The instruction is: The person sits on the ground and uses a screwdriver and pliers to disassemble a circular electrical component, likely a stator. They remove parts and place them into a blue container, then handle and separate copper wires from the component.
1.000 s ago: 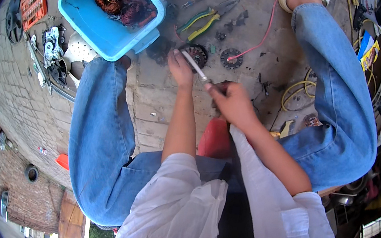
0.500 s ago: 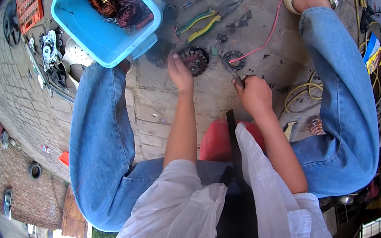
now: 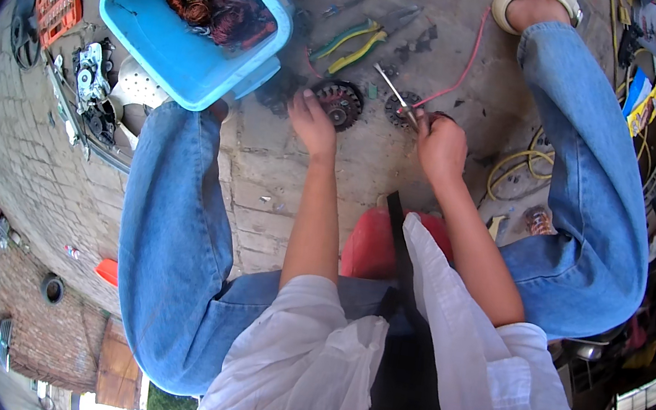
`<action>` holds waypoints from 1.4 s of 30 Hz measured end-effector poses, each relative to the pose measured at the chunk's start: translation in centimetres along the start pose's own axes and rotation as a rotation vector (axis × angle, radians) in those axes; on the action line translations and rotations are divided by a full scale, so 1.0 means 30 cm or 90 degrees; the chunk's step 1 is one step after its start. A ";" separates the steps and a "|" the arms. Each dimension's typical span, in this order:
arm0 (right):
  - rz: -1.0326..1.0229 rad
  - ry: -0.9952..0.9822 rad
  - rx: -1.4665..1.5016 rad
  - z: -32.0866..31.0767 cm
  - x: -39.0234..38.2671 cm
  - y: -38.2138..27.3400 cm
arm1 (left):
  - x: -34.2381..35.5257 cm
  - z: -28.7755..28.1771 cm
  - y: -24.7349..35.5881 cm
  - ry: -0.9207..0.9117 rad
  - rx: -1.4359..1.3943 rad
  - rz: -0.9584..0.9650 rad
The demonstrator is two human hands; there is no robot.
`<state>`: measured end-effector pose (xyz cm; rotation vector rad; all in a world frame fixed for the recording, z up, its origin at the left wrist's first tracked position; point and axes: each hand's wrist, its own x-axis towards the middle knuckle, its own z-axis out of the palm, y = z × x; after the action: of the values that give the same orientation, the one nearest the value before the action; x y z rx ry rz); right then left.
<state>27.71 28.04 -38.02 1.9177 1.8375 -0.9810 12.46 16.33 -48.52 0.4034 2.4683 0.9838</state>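
My left hand (image 3: 312, 124) is at the near left edge of a dark round motor part (image 3: 338, 105) with slots around it, its fingers against the rim and partly hidden. In my right hand (image 3: 442, 147), closed, is a screwdriver (image 3: 390, 86) with a thin bright shaft pointing up and left. Beneath that shaft lies a smaller slotted disc (image 3: 401, 112). A red wire (image 3: 469, 65) runs from near the disc toward the far right. Pliers (image 3: 360, 47) with green and yellow handles lie beyond the motor part.
A blue tub (image 3: 189, 82) holding bundled copper-coloured wire (image 3: 215, 6) stands at the far left. Beside it are metal parts (image 3: 91, 85) and an orange tool case (image 3: 58, 8). A yellow cable (image 3: 511, 169) coils by my right leg, near assorted clutter. Something red (image 3: 360, 248) sits between my legs.
The screwdriver has swung up, so its bright shaft now shows crossing above the small disc. My right hand has turned and shifted slightly farther away. My left hand stays by the motor part.
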 end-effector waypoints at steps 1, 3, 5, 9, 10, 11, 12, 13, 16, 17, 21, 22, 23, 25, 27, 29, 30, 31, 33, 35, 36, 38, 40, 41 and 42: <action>0.001 0.064 0.055 0.015 0.019 0.007 | -0.001 -0.002 -0.001 -0.003 0.003 -0.006; 0.001 0.176 0.162 0.038 0.058 0.023 | -0.005 -0.003 -0.002 0.001 0.004 -0.011; 0.043 0.155 0.413 0.074 0.110 0.012 | -0.009 0.002 0.001 0.020 -0.002 -0.006; 0.105 0.055 0.413 0.182 0.187 -0.107 | -0.023 0.001 0.009 0.023 -0.014 -0.007; 0.112 0.061 0.451 0.203 0.195 -0.149 | -0.029 0.000 0.013 0.023 -0.020 -0.003; 0.107 0.099 0.411 0.218 0.198 -0.191 | -0.034 -0.002 0.017 0.018 -0.021 -0.009; 0.136 0.131 0.365 0.229 0.202 -0.238 | -0.041 -0.004 0.022 0.026 -0.023 0.008; 0.164 0.163 0.319 0.235 0.201 -0.283 | -0.049 -0.004 0.026 0.027 -0.020 0.015; 0.308 0.133 0.337 0.232 0.200 -0.408 | -0.077 0.010 0.038 0.057 -0.023 -0.005; 0.343 0.142 0.332 0.229 0.196 -0.442 | -0.085 0.018 0.042 0.071 -0.027 -0.018; 0.434 0.067 0.346 0.238 0.199 -0.554 | -0.099 0.029 0.049 0.113 0.014 -0.023; 0.472 0.100 0.271 0.249 0.211 -0.585 | -0.100 0.029 0.052 0.116 0.038 -0.046; 0.468 0.070 0.272 0.254 0.222 -0.597 | -0.100 0.023 0.052 0.126 0.015 -0.043; 0.465 0.012 0.273 0.254 0.240 -0.583 | -0.103 0.013 0.056 0.109 -0.031 -0.078; 0.434 0.000 0.280 0.250 0.247 -0.542 | -0.102 0.007 0.060 0.115 -0.031 -0.092; 0.366 0.001 0.302 0.242 0.229 -0.476 | -0.100 0.003 0.063 0.103 -0.048 -0.076; 0.340 0.005 0.312 0.232 0.221 -0.439 | -0.101 0.004 0.066 0.128 -0.013 -0.045; 0.304 0.080 0.316 0.231 0.205 -0.406 | -0.106 0.004 0.070 0.152 -0.006 -0.037; 0.268 0.044 0.394 0.191 0.202 -0.321 | -0.129 0.004 0.083 0.189 0.010 -0.030; 0.253 0.051 0.438 0.145 0.205 -0.251 | -0.168 0.005 0.104 0.183 -0.010 -0.073; 0.240 0.042 0.447 0.121 0.210 -0.224 | -0.188 0.007 0.117 0.182 -0.020 -0.092; 0.182 -0.086 0.489 0.050 0.213 -0.172 | -0.233 0.013 0.148 0.207 -0.056 -0.096; 0.144 -0.182 0.416 -0.033 0.219 -0.139 | -0.268 0.028 0.181 0.208 -0.063 -0.136; 0.065 -0.228 0.332 -0.075 0.217 -0.127 | -0.282 0.039 0.197 0.196 -0.052 -0.173; -0.004 -0.267 0.240 -0.116 0.210 -0.117 | -0.291 0.054 0.214 0.181 -0.047 -0.219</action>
<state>24.87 35.49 -38.83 1.7147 1.4954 -1.6809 21.41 18.09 -42.43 -0.1963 2.6166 1.0358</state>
